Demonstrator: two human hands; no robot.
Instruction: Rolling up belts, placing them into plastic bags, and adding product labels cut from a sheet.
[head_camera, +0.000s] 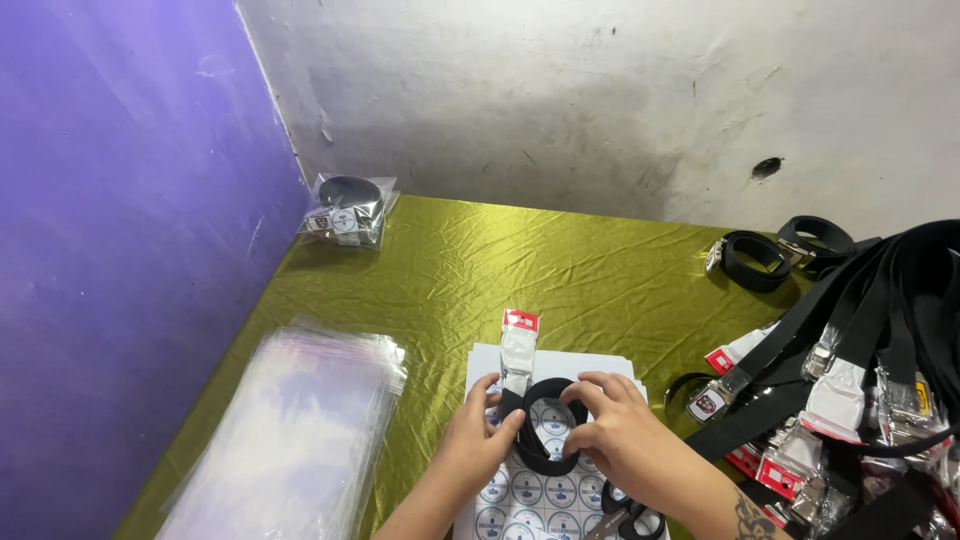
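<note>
I have the coiled black belt (548, 425) between both hands, low on the desk (560, 270), resting on the white sticker sheet (530, 495). My left hand (483, 438) presses the coil's left side, fingers curled around it near the wrapped buckle (517, 350), which sticks up from the coil with a red tab on top. My right hand (612, 432) pinches the coil's upper right edge, so both grips are closed on the belt.

The webbing looks light and soft but springy (a roll like this will likely unwind if I ease off), so I judge the outer edges of the coil the best place to hold, squeezing inward. The buckle end is probably the only stiff, heavier part, and its plastic sleeve looks slippery.

Scissors (628, 518) lie just under my right wrist, partly cut off by the frame edge. The belt pile (860, 370) on the right is a tangle; I cannot count it. The clear bag stack (300, 430) on the left blurs together, and the bagged belt (347, 210) in the far corner is too small to read in detail.
</note>
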